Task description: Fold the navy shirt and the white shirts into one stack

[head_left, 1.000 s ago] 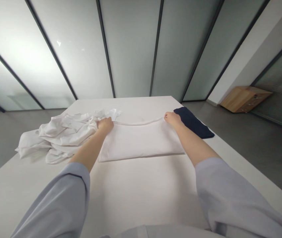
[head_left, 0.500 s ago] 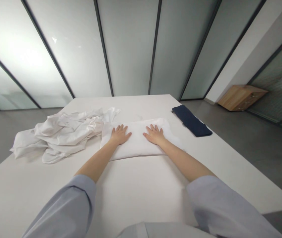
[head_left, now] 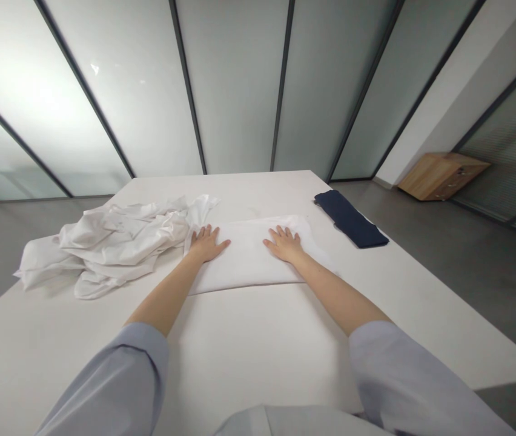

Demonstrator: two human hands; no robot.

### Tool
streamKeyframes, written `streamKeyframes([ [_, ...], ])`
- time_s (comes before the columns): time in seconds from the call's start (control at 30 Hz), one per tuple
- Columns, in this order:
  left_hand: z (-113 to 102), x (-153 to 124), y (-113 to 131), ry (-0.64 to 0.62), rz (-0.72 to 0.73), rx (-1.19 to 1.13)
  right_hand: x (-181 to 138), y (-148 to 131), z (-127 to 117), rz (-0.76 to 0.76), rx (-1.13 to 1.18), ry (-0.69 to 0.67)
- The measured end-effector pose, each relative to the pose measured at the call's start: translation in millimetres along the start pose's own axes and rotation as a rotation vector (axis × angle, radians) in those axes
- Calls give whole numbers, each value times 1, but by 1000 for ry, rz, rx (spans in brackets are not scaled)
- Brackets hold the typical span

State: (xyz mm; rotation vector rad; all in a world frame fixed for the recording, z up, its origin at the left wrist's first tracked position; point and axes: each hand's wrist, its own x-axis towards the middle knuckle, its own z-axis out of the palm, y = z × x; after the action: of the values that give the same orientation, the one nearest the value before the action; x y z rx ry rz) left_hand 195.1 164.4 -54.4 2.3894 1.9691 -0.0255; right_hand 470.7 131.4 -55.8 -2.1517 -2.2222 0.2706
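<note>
Smoothing, it seems: folded white fabric (head_left: pixel 245 254)!
Left hand (head_left: pixel 206 245), right hand (head_left: pixel 286 246): flat, fingers spread; next move wants even pressure.

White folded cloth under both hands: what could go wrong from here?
The left hand lies close to the crumpled white fabric, so a leftward sweep might catch it.
Both palms rest on the folded cloth; uneven pressure from the left or right hand could wrinkle or shift its top layer.
The dark blue cloth lies along the right edge of the table, so a bump might knock it off.
</note>
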Motion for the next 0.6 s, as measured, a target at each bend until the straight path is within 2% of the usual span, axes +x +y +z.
streamKeyframes([
  [0.17,1,-1,1,6,29,21,19,2,-12,62,-15,25],
  [0.27,1,-1,1,1,22,15,32,8,-14,11,-44,63],
  [0.33,2,-1,1,1,21,16,38,19,-13,-31,-58,54],
  [0.4,3,-1,1,3,22,14,42,37,-11,-11,-64,47],
  [0.53,4,-1,2,-4,15,-1,45,73,-13,122,-67,90],
  [0.6,1,-2,3,-2,1,-6,42,79,-18,189,-71,114],
])
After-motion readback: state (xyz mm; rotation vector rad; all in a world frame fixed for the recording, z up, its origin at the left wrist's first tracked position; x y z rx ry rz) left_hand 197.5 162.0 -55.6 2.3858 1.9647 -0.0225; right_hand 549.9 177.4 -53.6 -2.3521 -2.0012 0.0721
